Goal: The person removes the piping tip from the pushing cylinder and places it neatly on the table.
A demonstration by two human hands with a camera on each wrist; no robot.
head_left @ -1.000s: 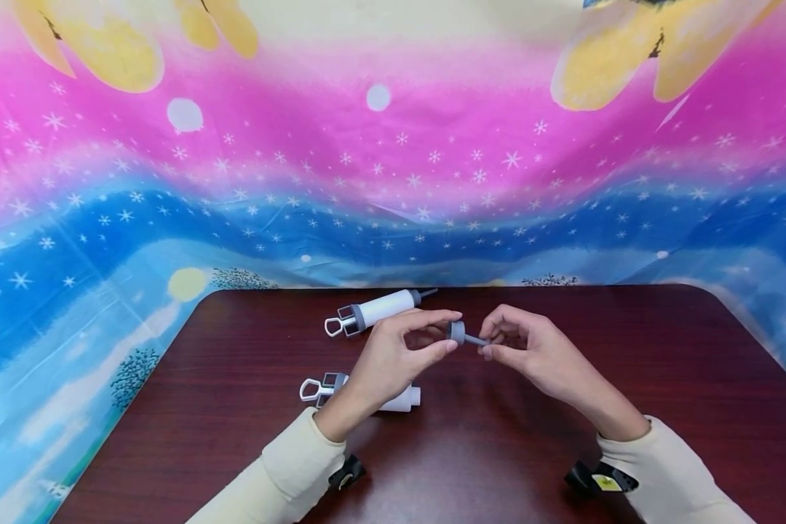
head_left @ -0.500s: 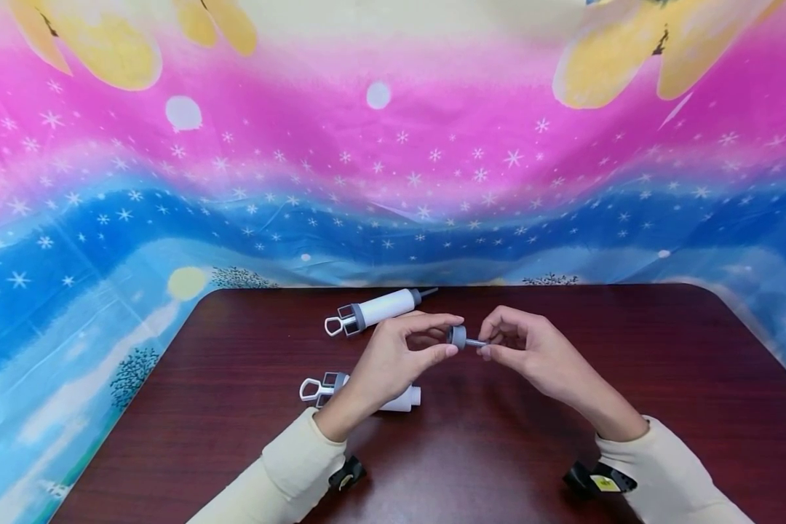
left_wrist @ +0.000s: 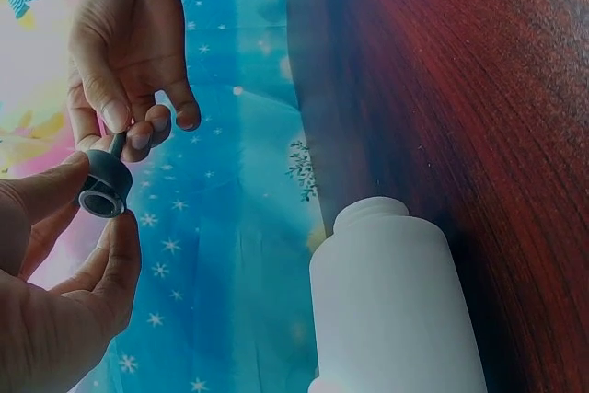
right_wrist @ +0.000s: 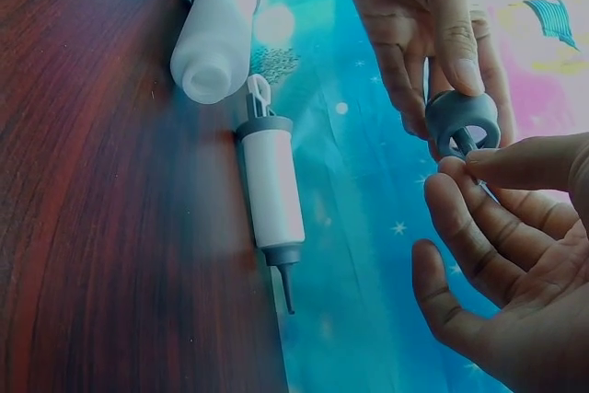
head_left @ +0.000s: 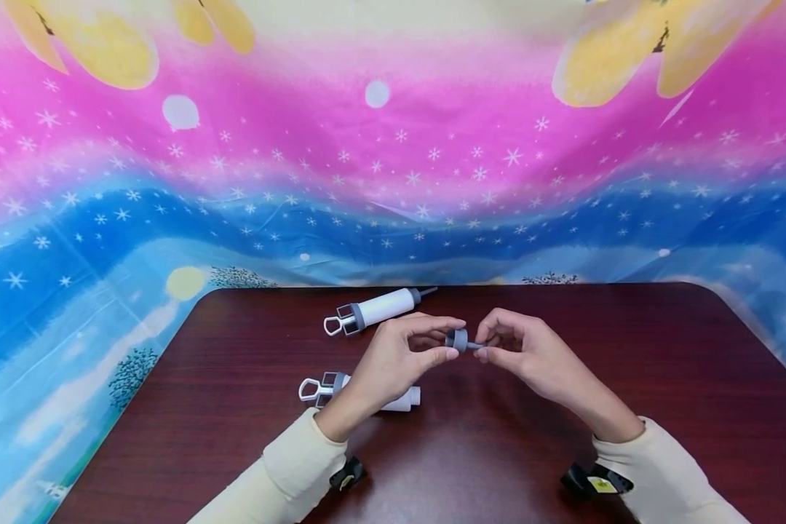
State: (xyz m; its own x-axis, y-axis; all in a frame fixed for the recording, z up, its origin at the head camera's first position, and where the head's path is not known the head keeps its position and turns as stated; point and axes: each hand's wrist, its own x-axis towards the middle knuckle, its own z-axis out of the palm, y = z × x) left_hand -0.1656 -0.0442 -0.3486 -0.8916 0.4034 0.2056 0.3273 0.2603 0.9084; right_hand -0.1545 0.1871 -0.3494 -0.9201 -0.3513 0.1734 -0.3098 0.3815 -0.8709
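Above the table (head_left: 485, 451), left hand (head_left: 394, 358) grips cap (head_left: 458, 340); right hand (head_left: 527, 349), now nearer, pinches nozzle (head_left: 473, 346).

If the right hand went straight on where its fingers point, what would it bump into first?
Probably the gray cap, pinched by the left hand just ahead, though depth is hard to judge.

The bench (head_left: 661, 364) has a dark red-brown, wood-grained top with rounded far corners. On it lie two white syringes: the farther syringe (head_left: 386, 307) slants near the back edge, grey nozzle (head_left: 429, 291) pointing right; the nearer syringe (head_left: 402, 400) shows its neck (head_left: 415, 396).
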